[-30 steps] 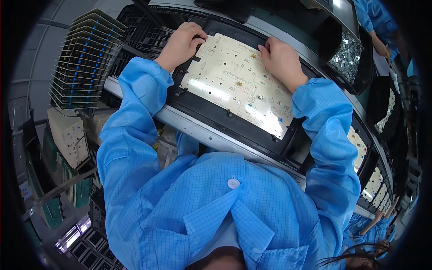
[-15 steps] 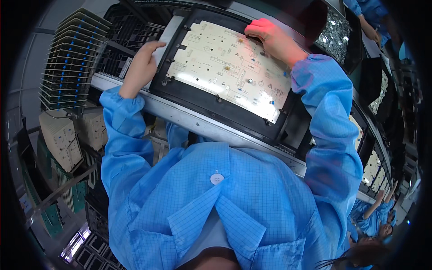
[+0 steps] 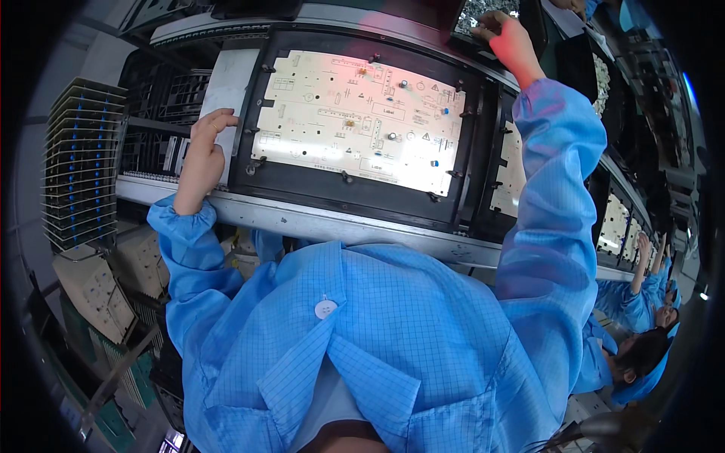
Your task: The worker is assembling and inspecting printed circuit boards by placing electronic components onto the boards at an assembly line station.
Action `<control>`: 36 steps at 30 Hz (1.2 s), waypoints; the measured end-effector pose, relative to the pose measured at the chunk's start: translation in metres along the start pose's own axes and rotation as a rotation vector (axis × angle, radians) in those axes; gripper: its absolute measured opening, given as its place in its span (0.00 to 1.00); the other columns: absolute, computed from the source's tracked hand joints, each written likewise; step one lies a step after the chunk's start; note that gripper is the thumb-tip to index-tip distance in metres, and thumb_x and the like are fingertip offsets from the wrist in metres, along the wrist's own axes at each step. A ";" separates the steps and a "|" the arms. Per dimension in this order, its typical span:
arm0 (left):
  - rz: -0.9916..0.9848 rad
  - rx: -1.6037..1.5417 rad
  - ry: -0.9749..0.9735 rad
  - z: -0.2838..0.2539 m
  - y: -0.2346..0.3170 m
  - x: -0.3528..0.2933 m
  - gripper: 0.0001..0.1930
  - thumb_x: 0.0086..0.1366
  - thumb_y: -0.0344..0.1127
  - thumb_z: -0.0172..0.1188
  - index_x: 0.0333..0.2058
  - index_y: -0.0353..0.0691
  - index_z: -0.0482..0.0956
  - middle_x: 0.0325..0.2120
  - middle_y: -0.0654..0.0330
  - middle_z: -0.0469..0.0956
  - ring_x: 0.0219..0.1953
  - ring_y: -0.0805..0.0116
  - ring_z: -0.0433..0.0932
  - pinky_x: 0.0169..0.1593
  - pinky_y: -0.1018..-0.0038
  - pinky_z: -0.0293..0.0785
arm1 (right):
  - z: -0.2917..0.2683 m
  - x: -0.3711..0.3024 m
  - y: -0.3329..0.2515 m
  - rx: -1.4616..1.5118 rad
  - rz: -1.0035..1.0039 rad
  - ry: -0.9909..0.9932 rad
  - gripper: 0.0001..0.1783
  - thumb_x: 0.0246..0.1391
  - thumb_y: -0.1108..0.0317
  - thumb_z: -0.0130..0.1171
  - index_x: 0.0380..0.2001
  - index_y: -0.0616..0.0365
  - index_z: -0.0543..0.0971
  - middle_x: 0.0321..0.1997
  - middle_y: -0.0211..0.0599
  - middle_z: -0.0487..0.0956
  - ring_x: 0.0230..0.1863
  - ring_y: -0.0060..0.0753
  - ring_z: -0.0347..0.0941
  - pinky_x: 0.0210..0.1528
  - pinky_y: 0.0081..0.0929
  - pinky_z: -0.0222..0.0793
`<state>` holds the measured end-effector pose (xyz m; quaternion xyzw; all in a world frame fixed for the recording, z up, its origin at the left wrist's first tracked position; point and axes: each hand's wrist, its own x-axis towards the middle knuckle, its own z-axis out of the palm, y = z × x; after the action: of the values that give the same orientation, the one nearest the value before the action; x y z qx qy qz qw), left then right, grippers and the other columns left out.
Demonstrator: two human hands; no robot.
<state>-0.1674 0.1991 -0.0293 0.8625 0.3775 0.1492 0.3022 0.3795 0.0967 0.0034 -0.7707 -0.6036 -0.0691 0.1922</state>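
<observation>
Head view: the left hand (image 3: 202, 155), released, is beside a black rectangular frame (image 3: 302, 181); right of it, within the frame, lies a cream rectangular circuit board (image 3: 359, 132). The right hand (image 3: 512, 47), grip indeterminable, is at small silvery parts (image 3: 470, 13).

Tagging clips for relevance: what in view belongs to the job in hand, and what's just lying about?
Likely in use:
cream circuit board in the black frame beside the left hand
small shiny parts at the right hand

Likely not:
stacked boards with blue parts
cream boards below
</observation>
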 end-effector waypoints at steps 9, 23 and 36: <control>-0.178 -0.375 0.296 0.013 -0.016 -0.015 0.22 0.61 0.19 0.46 0.49 0.41 0.82 0.60 0.53 0.73 0.63 0.59 0.69 0.67 0.67 0.59 | -0.032 0.020 -0.046 0.320 0.452 -0.089 0.10 0.47 0.70 0.71 0.27 0.66 0.81 0.21 0.45 0.81 0.22 0.35 0.77 0.28 0.34 0.72; -0.438 -0.606 0.115 0.016 0.004 -0.017 0.16 0.72 0.33 0.53 0.54 0.32 0.76 0.47 0.56 0.80 0.47 0.72 0.77 0.52 0.79 0.71 | -0.032 -0.081 -0.151 0.609 0.305 -0.622 0.06 0.57 0.76 0.63 0.38 0.62 0.81 0.28 0.29 0.79 0.28 0.17 0.73 0.31 0.20 0.72; -0.440 -0.632 0.000 0.009 0.012 -0.017 0.23 0.70 0.25 0.54 0.62 0.32 0.65 0.38 0.61 0.80 0.40 0.80 0.76 0.47 0.85 0.70 | -0.058 -0.113 -0.127 0.882 0.379 -0.400 0.05 0.62 0.73 0.58 0.37 0.65 0.80 0.30 0.32 0.81 0.31 0.16 0.75 0.33 0.16 0.71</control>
<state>-0.1673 0.1765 -0.0287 0.6251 0.4890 0.1899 0.5780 0.2355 -0.0019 0.0457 -0.7104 -0.4502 0.3765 0.3885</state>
